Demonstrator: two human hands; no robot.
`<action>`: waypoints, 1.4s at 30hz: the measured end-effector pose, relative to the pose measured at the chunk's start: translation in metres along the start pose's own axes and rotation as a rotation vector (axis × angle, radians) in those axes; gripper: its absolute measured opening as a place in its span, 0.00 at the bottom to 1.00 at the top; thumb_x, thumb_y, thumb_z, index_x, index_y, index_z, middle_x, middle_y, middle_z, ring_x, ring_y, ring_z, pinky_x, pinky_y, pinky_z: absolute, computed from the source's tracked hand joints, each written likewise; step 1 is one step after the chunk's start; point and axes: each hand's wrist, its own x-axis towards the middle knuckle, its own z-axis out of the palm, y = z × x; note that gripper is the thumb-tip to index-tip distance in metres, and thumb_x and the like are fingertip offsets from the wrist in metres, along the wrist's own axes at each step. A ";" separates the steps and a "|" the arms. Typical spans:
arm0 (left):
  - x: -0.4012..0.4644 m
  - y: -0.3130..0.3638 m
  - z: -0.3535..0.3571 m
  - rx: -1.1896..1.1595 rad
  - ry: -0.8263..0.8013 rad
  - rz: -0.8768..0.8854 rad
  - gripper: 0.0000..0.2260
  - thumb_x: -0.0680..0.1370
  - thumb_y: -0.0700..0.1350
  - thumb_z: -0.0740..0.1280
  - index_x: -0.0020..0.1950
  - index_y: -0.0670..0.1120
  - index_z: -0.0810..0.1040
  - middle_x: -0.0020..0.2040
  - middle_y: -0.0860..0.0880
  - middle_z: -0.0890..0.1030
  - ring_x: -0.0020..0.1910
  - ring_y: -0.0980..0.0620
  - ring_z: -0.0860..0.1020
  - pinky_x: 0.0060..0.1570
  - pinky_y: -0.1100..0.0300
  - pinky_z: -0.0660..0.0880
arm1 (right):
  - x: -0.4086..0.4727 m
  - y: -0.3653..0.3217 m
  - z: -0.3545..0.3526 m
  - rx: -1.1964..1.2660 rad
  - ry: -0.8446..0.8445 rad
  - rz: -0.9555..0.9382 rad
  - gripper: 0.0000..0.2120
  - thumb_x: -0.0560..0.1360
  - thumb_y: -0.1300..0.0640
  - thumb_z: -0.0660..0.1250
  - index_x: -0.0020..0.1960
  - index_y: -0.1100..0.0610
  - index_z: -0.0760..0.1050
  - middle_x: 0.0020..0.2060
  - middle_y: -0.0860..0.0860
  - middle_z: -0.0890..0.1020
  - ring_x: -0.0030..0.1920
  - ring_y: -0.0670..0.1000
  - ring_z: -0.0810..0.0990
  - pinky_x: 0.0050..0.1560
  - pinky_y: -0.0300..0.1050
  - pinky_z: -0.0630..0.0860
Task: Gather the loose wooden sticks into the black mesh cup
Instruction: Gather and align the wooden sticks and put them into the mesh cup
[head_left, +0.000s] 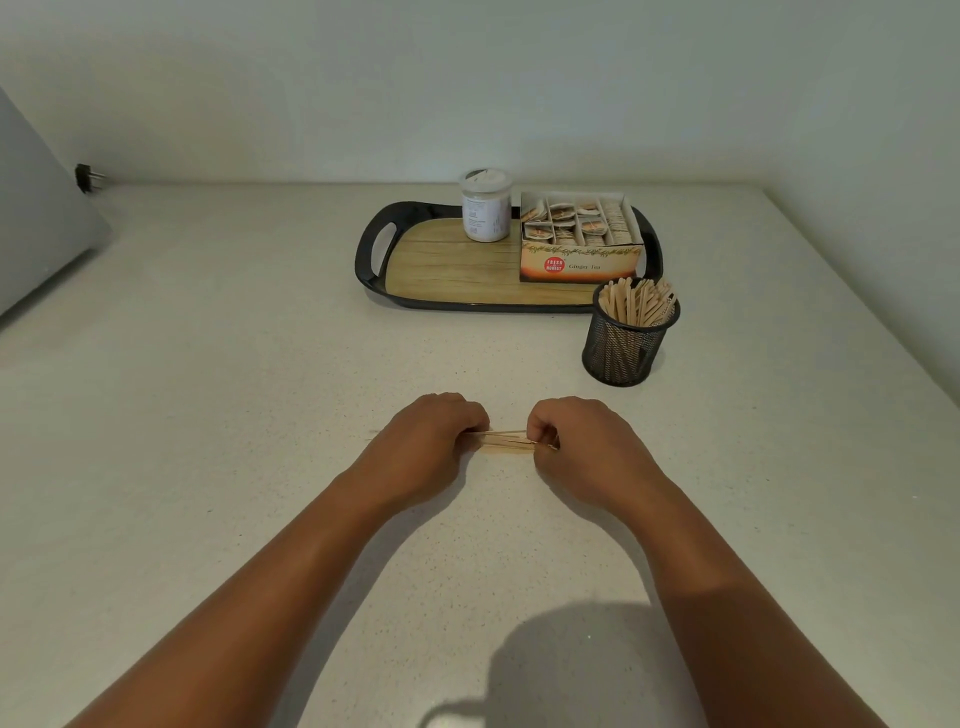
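Observation:
A small bundle of thin wooden sticks lies low over the pale countertop, held level between both hands. My left hand is closed on the bundle's left end and my right hand on its right end; the stick ends are hidden inside the fingers. The black mesh cup stands upright up and to the right of my right hand, in front of the tray. Several wooden sticks stand in it, their tops fanning out above its rim.
A black-rimmed tray with a wood-grain floor sits behind the cup, carrying a white jar and an open ginger tea box. The counter's right edge runs diagonally. A grey panel stands at far left.

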 end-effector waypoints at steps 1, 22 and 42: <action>0.000 0.000 -0.001 -0.004 0.006 0.011 0.07 0.81 0.39 0.67 0.52 0.47 0.85 0.44 0.49 0.82 0.42 0.52 0.77 0.43 0.53 0.76 | 0.000 0.000 0.000 0.000 0.009 -0.005 0.09 0.80 0.61 0.66 0.49 0.48 0.80 0.41 0.45 0.80 0.40 0.47 0.77 0.40 0.43 0.76; 0.006 -0.006 -0.005 -0.208 0.274 -0.097 0.12 0.80 0.31 0.62 0.53 0.43 0.82 0.43 0.47 0.82 0.41 0.54 0.78 0.41 0.57 0.75 | 0.004 -0.011 0.003 0.877 0.393 0.210 0.12 0.81 0.64 0.69 0.58 0.49 0.83 0.49 0.44 0.85 0.50 0.43 0.83 0.47 0.32 0.77; 0.010 0.044 0.000 -0.809 0.360 -0.151 0.16 0.83 0.37 0.63 0.62 0.54 0.82 0.52 0.54 0.86 0.53 0.55 0.82 0.54 0.64 0.79 | -0.004 -0.039 0.015 1.278 0.444 -0.029 0.12 0.76 0.64 0.76 0.48 0.46 0.85 0.43 0.50 0.86 0.45 0.50 0.84 0.47 0.39 0.80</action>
